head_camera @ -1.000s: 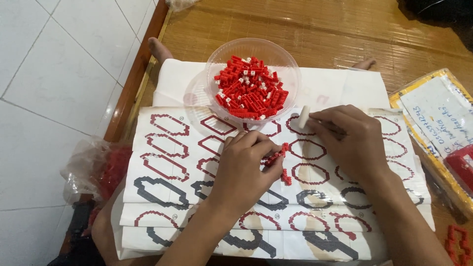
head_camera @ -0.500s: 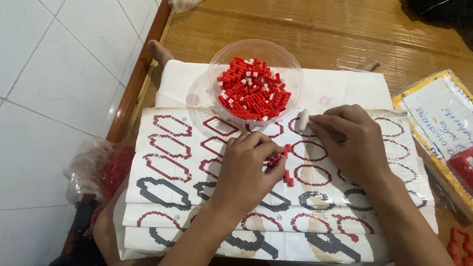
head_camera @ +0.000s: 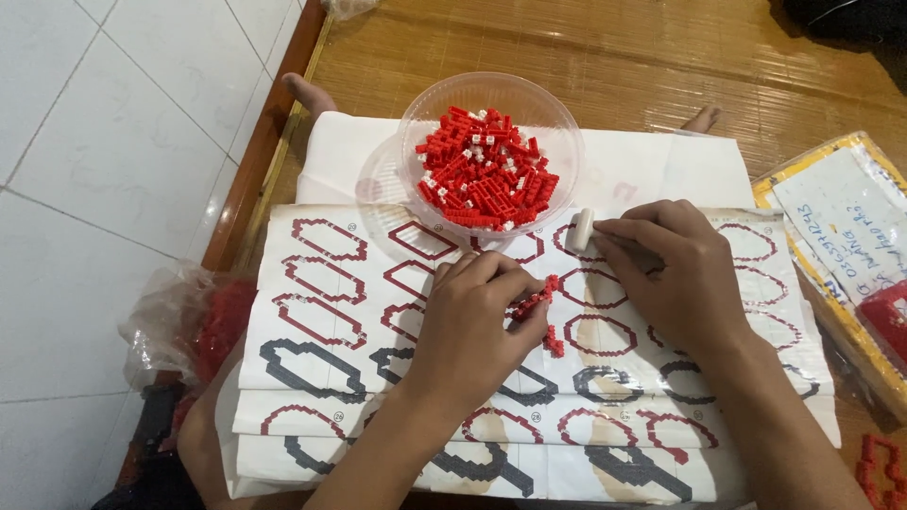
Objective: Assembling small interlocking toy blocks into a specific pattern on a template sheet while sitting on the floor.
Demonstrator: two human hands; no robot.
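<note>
Left hand (head_camera: 477, 321) pinches a red brick strip (head_camera: 531, 302) over the paper sheets' (head_camera: 321, 312) middle. Right hand (head_camera: 675, 274), fingers curled shut, grips a white tool (head_camera: 583, 229) (tip just showing). A loose red piece (head_camera: 554, 344) lies beside. A clear bowl (head_camera: 416, 123) of red bricks (head_camera: 487, 170) sits at the sheets' far edge.

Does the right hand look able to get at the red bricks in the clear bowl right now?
Probably yes. The right hand lies just below the clear bowl, whose top is open, and nothing stands between. It already holds a white tool, so it may need to free its fingers first.
</note>
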